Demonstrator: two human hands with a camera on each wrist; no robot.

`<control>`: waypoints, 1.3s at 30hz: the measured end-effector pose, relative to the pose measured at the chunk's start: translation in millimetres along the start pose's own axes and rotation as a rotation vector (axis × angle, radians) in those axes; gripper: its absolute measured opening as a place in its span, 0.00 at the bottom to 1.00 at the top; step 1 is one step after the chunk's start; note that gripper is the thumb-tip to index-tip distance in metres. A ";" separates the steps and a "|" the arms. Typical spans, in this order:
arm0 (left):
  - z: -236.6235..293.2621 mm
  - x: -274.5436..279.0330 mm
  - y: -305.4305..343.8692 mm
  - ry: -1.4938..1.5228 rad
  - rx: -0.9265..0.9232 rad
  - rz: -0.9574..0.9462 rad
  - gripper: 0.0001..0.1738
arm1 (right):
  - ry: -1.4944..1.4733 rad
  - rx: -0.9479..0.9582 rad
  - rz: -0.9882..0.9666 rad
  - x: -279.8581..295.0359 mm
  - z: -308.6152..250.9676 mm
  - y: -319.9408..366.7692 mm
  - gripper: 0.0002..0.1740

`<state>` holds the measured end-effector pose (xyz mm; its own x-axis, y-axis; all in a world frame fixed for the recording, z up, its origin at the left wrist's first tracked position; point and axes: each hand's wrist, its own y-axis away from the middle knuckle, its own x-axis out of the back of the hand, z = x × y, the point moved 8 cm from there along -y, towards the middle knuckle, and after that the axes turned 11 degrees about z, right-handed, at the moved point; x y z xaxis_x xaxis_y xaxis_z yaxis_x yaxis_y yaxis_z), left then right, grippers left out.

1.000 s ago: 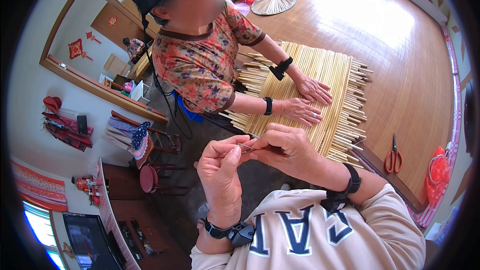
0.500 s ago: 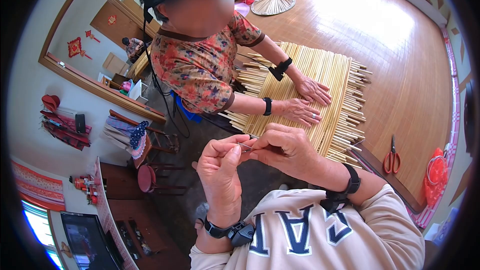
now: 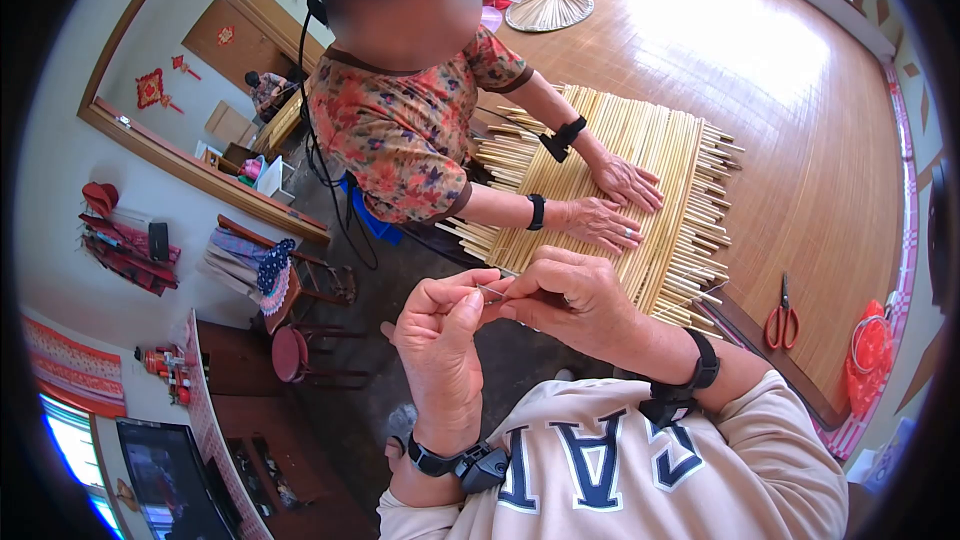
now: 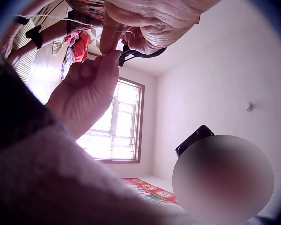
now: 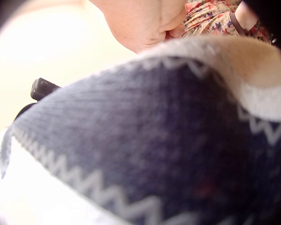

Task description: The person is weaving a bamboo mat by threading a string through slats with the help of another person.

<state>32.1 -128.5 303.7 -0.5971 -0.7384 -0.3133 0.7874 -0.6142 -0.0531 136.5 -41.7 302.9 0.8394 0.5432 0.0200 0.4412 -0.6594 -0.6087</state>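
Note:
In the head view my left hand (image 3: pixel 442 350) and right hand (image 3: pixel 575 302) meet in front of my chest, fingertips almost together. Each pinches between thumb and fingers, with a short stretch of thin pale thread (image 3: pixel 491 291) between them. The left wrist view, from below, shows a white thread (image 4: pixel 61 18) running toward the fingers of the left hand (image 4: pixel 161 23); the right hand (image 4: pixel 86 89) has its thumb tip right at them. The pinched ends are hidden. Beyond my hands lies a mat of pale sticks (image 3: pixel 650 140), with another person's two hands (image 3: pixel 600 222) resting flat on it.
The mat lies on a wooden platform (image 3: pixel 800 160). Red-handled scissors (image 3: pixel 783 325) and a red plastic bag (image 3: pixel 868 365) are on its right side. A woven fan (image 3: pixel 549 10) lies at the back. A round red stool (image 3: pixel 291 354) stands on the floor at left.
The other person's head and upper body have leaned a little to the right, their hands still on the mat. My hands hold the same pinch; the head view has shifted slightly.

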 end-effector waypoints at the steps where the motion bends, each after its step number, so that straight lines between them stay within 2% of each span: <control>1: 0.1 0.6 0.1 -0.004 -0.001 0.001 0.01 | -0.006 0.007 0.007 -0.3 -0.4 0.2 0.08; 22: 5.7 10.1 5.1 0.021 0.009 -0.051 0.01 | 0.004 0.015 -0.014 -8.7 -10.9 3.6 0.07; 35: 6.0 15.0 6.3 0.012 0.000 0.001 0.02 | 0.003 -0.005 -0.020 -10.8 -10.9 4.4 0.07; 39: 6.8 12.9 7.7 0.024 0.010 -0.048 0.01 | 0.001 -0.022 -0.042 -11.9 -10.7 4.6 0.07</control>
<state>29.5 -144.6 305.8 -0.6301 -0.7013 -0.3335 0.7564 -0.6514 -0.0592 132.0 -56.8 308.4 0.8203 0.5700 0.0462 0.4831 -0.6475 -0.5894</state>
